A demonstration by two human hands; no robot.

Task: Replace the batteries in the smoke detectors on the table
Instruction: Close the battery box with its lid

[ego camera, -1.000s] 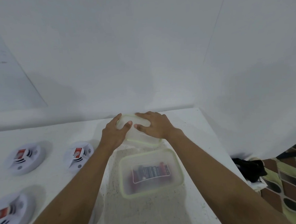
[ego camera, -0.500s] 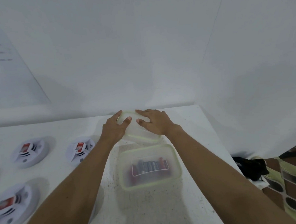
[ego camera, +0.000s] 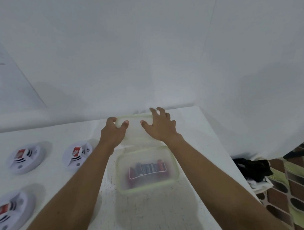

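Smoke detectors (ego camera: 77, 154) lie left on table (ego camera: 198, 129); light, rigid, best gripped by rims. Left hand (ego camera: 113, 133) pinches translucent lid (ego camera: 134, 126); right hand (ego camera: 160, 127) spread, lifting. Batteries (ego camera: 148, 169) sit in container (ego camera: 123, 170)

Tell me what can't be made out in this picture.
Head view, the only one:
- Batteries in the near box: number and type blurred by its cloudy plastic.
- Far lid: largely covered by the left hand and right hand; what lies beneath is hidden.
- Lower-left detector: cut off by the left edge.
- Detector labels: too small to read.
- Dark thing beside the table: unclear.
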